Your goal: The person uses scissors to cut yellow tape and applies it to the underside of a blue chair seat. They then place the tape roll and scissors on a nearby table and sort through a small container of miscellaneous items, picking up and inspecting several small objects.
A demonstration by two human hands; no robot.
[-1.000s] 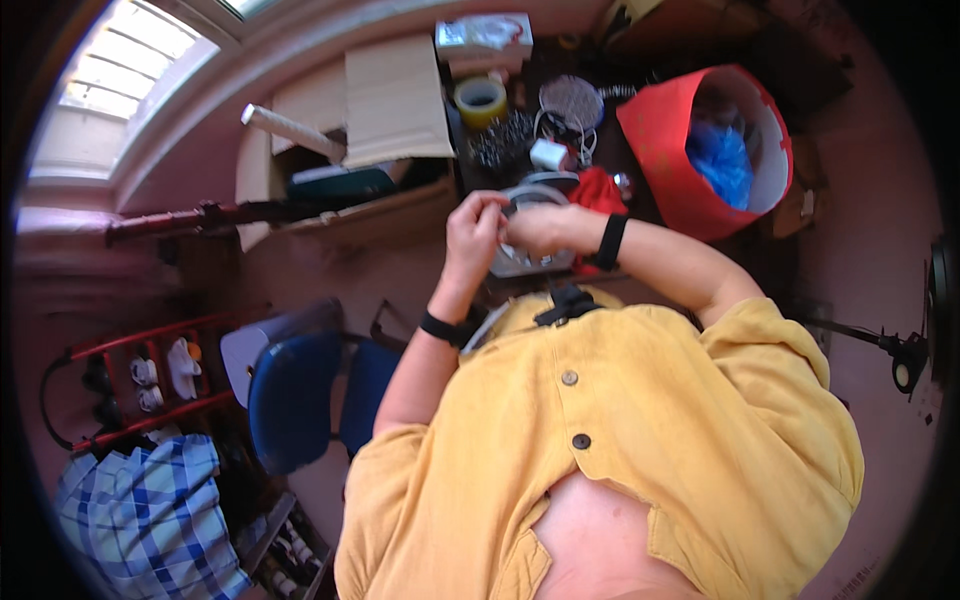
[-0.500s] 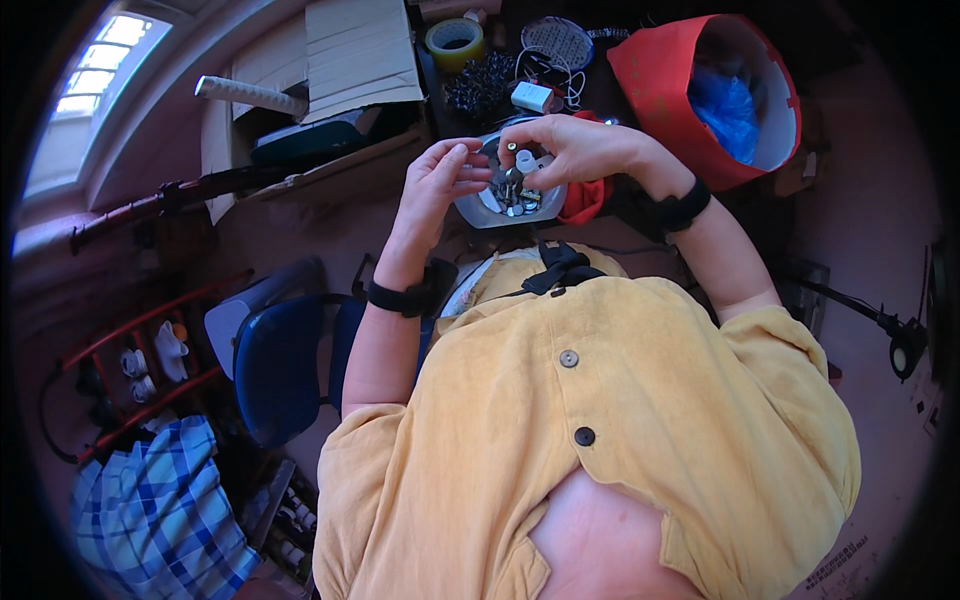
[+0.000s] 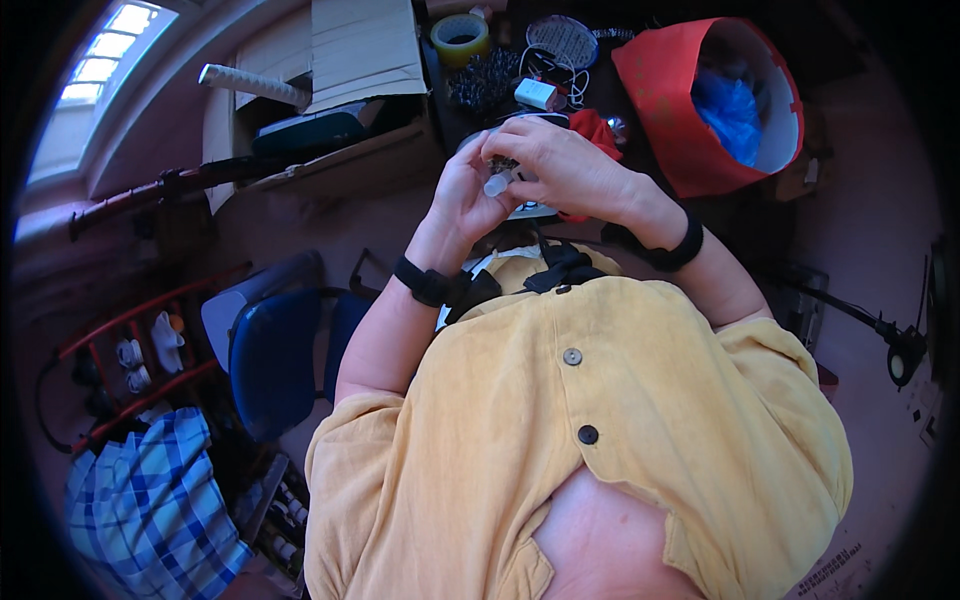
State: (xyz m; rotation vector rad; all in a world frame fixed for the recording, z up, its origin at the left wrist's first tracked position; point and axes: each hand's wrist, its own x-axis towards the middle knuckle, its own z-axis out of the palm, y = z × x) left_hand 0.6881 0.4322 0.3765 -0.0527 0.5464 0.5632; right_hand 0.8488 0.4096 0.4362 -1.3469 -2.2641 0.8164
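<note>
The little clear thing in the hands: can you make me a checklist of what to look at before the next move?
1. Both hands on it: left hand and right hand meet around the small clear piece. Ok.
2. Firm grip: fingers cover most of it. Cannot tell.
3. What the piece is: too small and hidden. Cannot tell.
4. Round tray under the hands to catch a drop: ok.
5. Room on the desk: tape roll, white box and red bag crowd close. Not ok.
</note>
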